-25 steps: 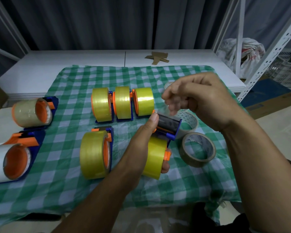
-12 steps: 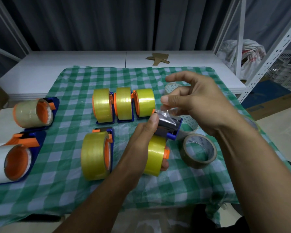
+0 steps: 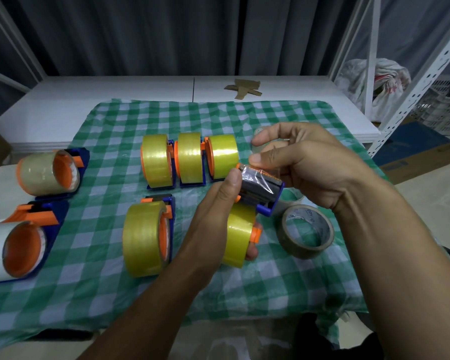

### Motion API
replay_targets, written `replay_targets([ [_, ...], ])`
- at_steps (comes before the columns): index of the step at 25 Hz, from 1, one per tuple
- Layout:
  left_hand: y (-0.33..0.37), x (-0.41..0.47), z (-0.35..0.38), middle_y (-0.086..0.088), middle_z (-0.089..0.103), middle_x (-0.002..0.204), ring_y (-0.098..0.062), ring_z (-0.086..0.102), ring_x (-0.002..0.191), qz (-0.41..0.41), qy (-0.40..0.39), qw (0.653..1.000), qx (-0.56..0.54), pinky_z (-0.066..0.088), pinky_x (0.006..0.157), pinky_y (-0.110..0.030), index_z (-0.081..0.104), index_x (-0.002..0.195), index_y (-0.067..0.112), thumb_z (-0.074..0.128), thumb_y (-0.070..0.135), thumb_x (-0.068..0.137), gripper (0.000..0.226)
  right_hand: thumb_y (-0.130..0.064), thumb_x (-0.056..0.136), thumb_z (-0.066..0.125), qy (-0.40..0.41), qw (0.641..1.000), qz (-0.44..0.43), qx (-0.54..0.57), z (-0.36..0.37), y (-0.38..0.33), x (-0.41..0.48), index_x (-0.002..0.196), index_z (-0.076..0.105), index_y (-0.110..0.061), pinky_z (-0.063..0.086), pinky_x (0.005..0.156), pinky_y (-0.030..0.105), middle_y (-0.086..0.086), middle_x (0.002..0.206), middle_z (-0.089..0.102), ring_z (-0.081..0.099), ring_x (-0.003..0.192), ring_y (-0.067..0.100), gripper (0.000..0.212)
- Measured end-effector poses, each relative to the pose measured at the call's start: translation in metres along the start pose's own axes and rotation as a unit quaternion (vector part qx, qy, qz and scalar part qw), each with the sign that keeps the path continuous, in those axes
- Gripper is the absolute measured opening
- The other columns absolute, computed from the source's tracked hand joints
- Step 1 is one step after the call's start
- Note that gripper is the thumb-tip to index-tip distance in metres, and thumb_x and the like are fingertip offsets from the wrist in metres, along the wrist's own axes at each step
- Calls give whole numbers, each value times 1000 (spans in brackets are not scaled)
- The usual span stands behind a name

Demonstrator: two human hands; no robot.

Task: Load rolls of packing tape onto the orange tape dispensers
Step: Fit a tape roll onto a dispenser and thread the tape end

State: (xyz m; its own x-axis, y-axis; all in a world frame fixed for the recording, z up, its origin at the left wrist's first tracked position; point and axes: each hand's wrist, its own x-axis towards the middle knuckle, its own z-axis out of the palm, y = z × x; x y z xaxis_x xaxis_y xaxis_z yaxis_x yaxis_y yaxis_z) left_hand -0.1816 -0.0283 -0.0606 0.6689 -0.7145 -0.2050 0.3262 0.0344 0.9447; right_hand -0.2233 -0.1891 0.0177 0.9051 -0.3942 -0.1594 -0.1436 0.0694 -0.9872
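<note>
— Where is the dispenser [image 3: 260, 189]?
— Held above the checked cloth [image 3: 109, 294], right of the tabletop's [image 3: 89, 100] middle, with a yellow roll [image 3: 238, 235] mounted. The left hand [image 3: 213, 211] has its fingers wrapped round the roll. The right hand [image 3: 304, 165] pinches the tape end [image 3: 257, 178].
— Clearances?
— A brown roll [image 3: 305, 231] lies just right, a loaded dispenser [image 3: 146, 237] just left. Open cloth runs along the near edge.

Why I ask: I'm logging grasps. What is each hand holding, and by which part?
The left hand grips the loaded dispenser around its yellow roll, thumb on the head. The right hand pinches the clear tape end over that head.
</note>
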Motion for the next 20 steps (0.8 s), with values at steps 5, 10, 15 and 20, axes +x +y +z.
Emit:
replay_targets([
  [5, 1, 0, 2, -21, 69, 81, -30, 64, 60, 8, 19, 1000, -5, 52, 56, -37, 70, 113, 13, 54, 81, 74, 80, 9, 77, 76, 2, 1000, 0, 24, 4, 3, 0, 88, 55, -15, 40, 43, 19, -5, 52, 54, 51, 41, 7, 33],
  [10, 0, -1, 4, -20, 69, 84, -29, 64, 61, -3, 22, 1000, -15, 51, 56, -37, 71, 113, 15, 54, 81, 73, 79, 12, 76, 75, 4, 999, -1, 38, 5, 8, 1, 84, 50, -16, 40, 42, 18, 0, 55, 50, 50, 42, 9, 38],
  [15, 1, 0, 5, -21, 70, 88, -29, 66, 64, 10, 38, 999, -15, 52, 56, -37, 70, 116, 16, 53, 78, 79, 74, 13, 76, 75, 11, 999, -26, 42, 6, 11, 1, 82, 50, -16, 45, 45, 23, 2, 56, 52, 53, 49, 14, 38],
  [20, 5, -2, 7, -23, 68, 85, -29, 63, 62, -9, 27, 999, -34, 51, 54, -35, 72, 113, 13, 46, 75, 86, 73, 11, 77, 77, 9, 998, -64, 22, 8, 11, 1, 84, 51, -13, 51, 49, 28, 3, 58, 61, 59, 52, 17, 36],
])
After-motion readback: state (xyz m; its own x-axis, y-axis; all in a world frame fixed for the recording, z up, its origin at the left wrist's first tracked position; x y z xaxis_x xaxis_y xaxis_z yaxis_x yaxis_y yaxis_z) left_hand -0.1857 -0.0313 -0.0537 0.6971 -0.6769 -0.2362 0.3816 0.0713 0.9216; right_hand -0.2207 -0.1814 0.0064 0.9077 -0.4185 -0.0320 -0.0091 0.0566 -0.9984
